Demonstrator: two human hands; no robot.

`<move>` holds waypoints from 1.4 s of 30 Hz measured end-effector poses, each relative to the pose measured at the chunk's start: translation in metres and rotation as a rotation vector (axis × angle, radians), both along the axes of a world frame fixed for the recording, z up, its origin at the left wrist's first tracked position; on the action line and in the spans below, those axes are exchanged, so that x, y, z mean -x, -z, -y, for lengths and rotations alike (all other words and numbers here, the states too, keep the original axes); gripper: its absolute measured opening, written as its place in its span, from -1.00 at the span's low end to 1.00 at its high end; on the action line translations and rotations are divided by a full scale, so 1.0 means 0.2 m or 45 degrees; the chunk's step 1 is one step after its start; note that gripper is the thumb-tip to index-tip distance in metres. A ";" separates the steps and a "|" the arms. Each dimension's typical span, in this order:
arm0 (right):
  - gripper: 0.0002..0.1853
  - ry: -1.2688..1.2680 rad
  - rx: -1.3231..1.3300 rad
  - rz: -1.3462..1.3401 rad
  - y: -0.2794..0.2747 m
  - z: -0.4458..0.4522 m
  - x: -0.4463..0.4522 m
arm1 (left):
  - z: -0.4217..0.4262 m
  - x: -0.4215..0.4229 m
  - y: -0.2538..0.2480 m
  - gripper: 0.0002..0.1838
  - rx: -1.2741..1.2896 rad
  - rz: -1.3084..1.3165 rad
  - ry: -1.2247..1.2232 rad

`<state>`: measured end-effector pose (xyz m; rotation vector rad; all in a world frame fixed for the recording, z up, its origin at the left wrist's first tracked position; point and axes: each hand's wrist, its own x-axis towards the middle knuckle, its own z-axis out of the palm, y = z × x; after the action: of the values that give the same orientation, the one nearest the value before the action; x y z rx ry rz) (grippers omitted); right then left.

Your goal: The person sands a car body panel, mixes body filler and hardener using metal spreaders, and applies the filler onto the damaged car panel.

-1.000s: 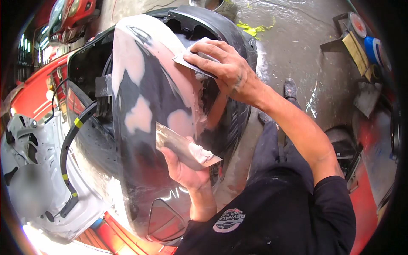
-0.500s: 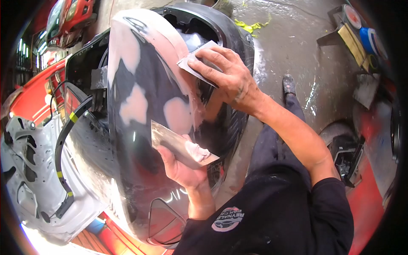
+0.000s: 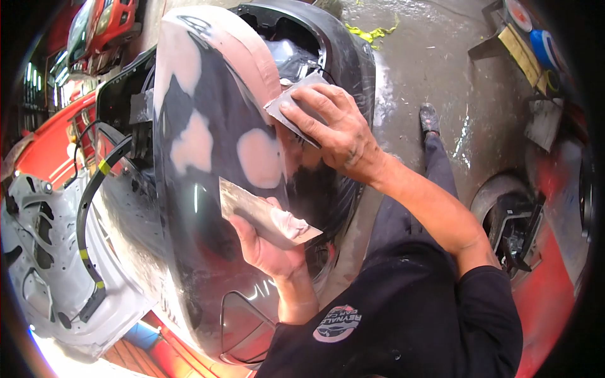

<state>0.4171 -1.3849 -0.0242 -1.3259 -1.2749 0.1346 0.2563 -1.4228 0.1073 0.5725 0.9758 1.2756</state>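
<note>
My left hand (image 3: 271, 249) grips a flat metal plate (image 3: 249, 211) from below, thumb on its near edge. A lump of pinkish filler paste (image 3: 290, 223) lies on the plate's right end. In my right hand (image 3: 343, 129) is a thin, flat grey spreader (image 3: 293, 110), with my fingers pressed on top of it. Its left edge is at the rim of the dark car panel (image 3: 208, 220), beside the wheel-arch opening. Pink filler covers the panel's upper edge (image 3: 252, 53), with separate pink patches (image 3: 260, 159) lower down.
Black curved trim with yellow tape (image 3: 82, 227) and a white body panel (image 3: 120, 315) are at the left. A red car (image 3: 113, 25) stands at the upper left. Yellow-green cloth (image 3: 372, 34) lies on the floor. Car parts (image 3: 517, 227) are at the right.
My right hand and the spreader have moved down along the panel's edge. The filler on that edge looks wider and smoother. My left hand still holds the plate, slightly further left in view.
</note>
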 end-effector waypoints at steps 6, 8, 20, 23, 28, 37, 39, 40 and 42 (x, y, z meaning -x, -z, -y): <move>-0.47 -0.029 0.026 -0.019 0.00 0.07 0.06 | 0.01 0.01 -0.01 -0.50 0.007 0.015 0.020; -0.51 -0.033 0.015 -0.024 0.01 0.08 0.08 | 0.01 0.01 -0.01 -0.50 0.011 0.015 0.028; -0.59 -0.508 0.061 -0.331 -0.14 0.35 -0.20 | -0.03 -0.13 -0.04 -0.48 0.177 -0.221 -0.184; -0.63 -0.717 -0.088 -0.593 -0.21 0.41 -0.35 | -0.04 -0.15 0.07 -0.44 0.183 -0.206 -0.043; -0.59 -0.628 0.105 -0.326 -0.15 0.46 -0.44 | -0.04 -0.34 0.12 -0.41 0.159 -0.390 0.006; -0.66 -0.421 0.193 0.270 -0.29 0.31 -0.75 | -0.11 -0.57 0.08 -0.38 0.089 -0.781 0.246; -0.65 -0.479 0.201 0.321 -0.30 0.31 -0.73 | -0.10 -0.65 0.08 -0.34 0.074 -0.790 0.280; -0.64 -0.508 0.205 0.346 -0.31 0.30 -0.72 | -0.11 -0.68 0.08 -0.32 0.066 -0.797 0.253; -0.59 -0.544 0.298 0.408 -0.30 0.35 -0.74 | -0.15 -0.75 0.11 -0.29 0.049 -0.806 0.192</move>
<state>0.5644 -1.4556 0.0366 -1.2861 -1.8530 0.3928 0.4055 -1.3920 0.0861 1.0338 1.4403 0.9476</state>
